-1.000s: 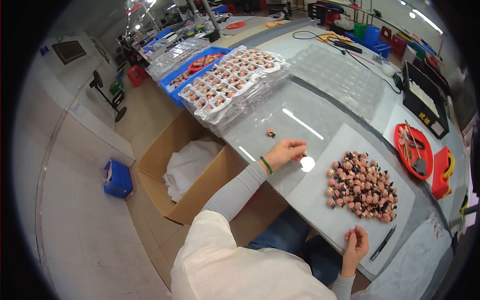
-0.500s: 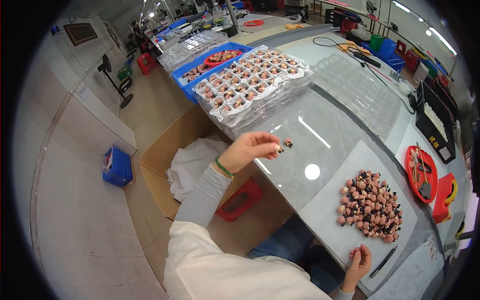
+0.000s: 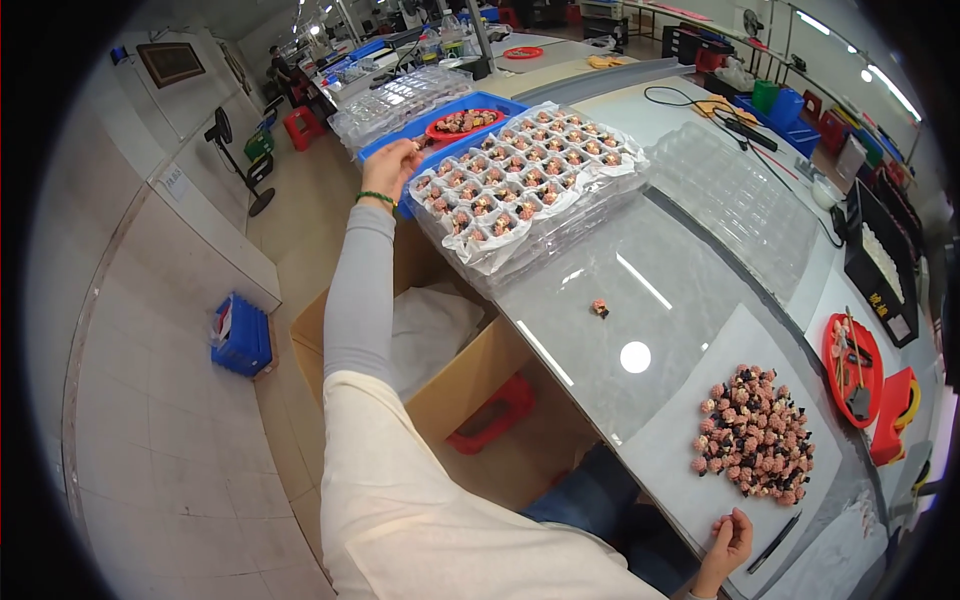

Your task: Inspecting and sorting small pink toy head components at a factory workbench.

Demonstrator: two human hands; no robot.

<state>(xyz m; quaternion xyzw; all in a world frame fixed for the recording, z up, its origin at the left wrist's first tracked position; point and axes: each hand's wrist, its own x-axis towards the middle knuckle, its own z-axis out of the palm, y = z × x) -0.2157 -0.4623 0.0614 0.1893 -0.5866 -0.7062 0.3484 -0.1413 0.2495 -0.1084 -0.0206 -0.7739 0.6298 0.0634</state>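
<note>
My left hand (image 3: 393, 165) is over the near left side of a blue bin (image 3: 370, 150), fingers pinched on a small pink-and-black figurine mostly hidden by the fingertips. Beside it stands a clear tray lined with white paper (image 3: 490, 262), with similar figurines in its pockets. One loose figurine (image 3: 599, 308) lies on the grey tabletop (image 3: 560, 285). My right hand (image 3: 728, 550) rests at the table's near edge, fingers curled in and nothing visible in them. It is next to a black pen (image 3: 774, 543) and a heap of figurines (image 3: 755, 435) on white paper (image 3: 665, 420).
A red dish of figurines (image 3: 465, 123) sits in the blue bin. Below the table edge stands a cardboard box (image 3: 480, 375) with white sheeting. At right are a red tray of tools (image 3: 853, 370), a black box (image 3: 880, 265) and an empty clear tray (image 3: 735, 205).
My left hand has moved up and left, from above the tabletop to the blue bin, with the figurine. The loose figurine stays on the table. My right hand stays by the pen.
</note>
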